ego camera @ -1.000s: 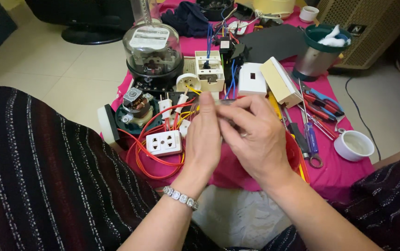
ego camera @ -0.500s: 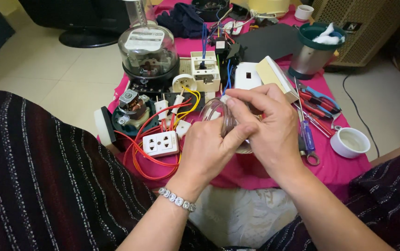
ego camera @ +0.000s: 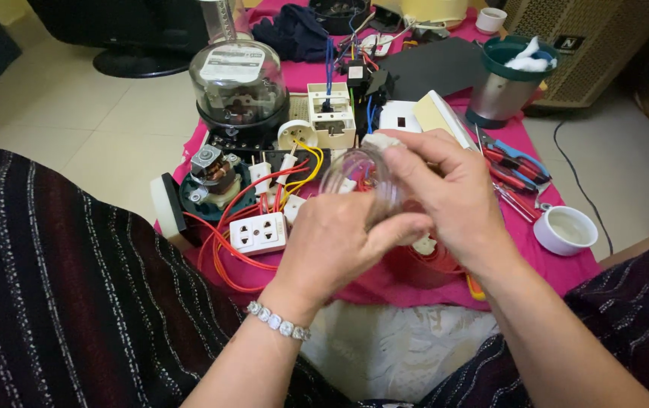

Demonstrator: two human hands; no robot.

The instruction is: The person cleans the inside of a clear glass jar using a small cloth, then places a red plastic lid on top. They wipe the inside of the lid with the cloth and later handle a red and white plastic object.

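A person sits on the floor, looking down at both bare hands held over a low surface covered with a bright pink cloth (ego camera: 558,268). The left hand (ego camera: 343,245), with a beaded silver bracelet (ego camera: 279,325) at the wrist, curls from below around a clear round glass bulb (ego camera: 358,181), thumb pressed along its right side. The right hand (ego camera: 449,193) comes over the top of the bulb, fingers closed on its far end. The bulb sits between the two hands, raised above the middle of the cloth.

Just left of the hands lies a white plastic double wall socket (ego camera: 258,233), tangled in loops of orange wire (ego camera: 215,261). Beyond it, further left, is a small electric motor with copper windings (ego camera: 211,177). At the far left stands a domed clear-glass electricity meter on a black base (ego camera: 237,87). Near the right edge sits a small white ceramic cup (ego camera: 566,229), with red-handled and blue-handled pliers (ego camera: 517,160) just beyond it. Far right stands a steel canister with a green rim (ego camera: 507,83). Dark striped fabric covers the person's knees on both sides.
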